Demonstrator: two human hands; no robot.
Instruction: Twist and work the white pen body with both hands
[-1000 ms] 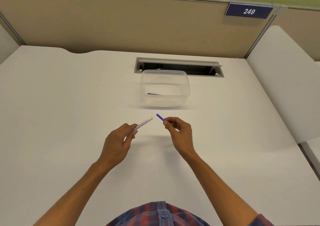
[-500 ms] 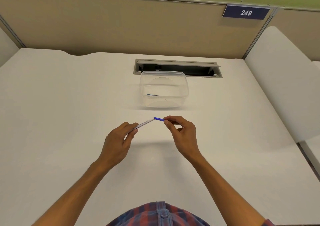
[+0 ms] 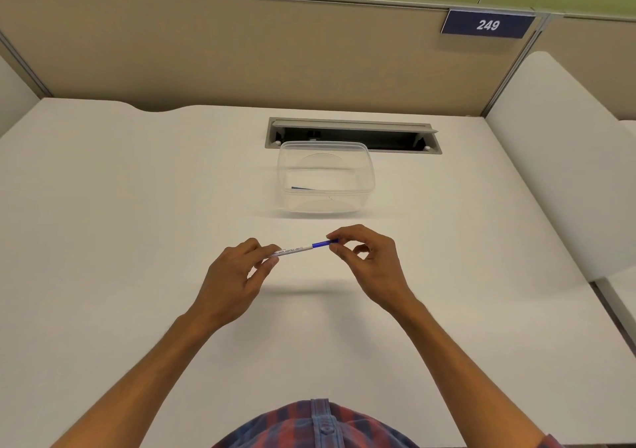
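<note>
Above the white desk surface (image 3: 103, 241) we see a slim white plastic pen with fine printed lettering (image 3: 288, 250), held level in the air between both hands. The left hand (image 3: 234, 275) pinches the barrel's left end, which its curled fingers hide; the lettering is too small to read. The right hand (image 3: 371, 262) pinches the pen's blue plastic cap (image 3: 325, 243) between thumb and forefinger, its tip concealed. Beyond stands a clear rectangular plastic container (image 3: 325, 177) holding a dark blue item, only partly discernible. A grey recessed cable slot (image 3: 352, 134) lies behind, and a checked shirt (image 3: 309, 427) is cut off below.
</note>
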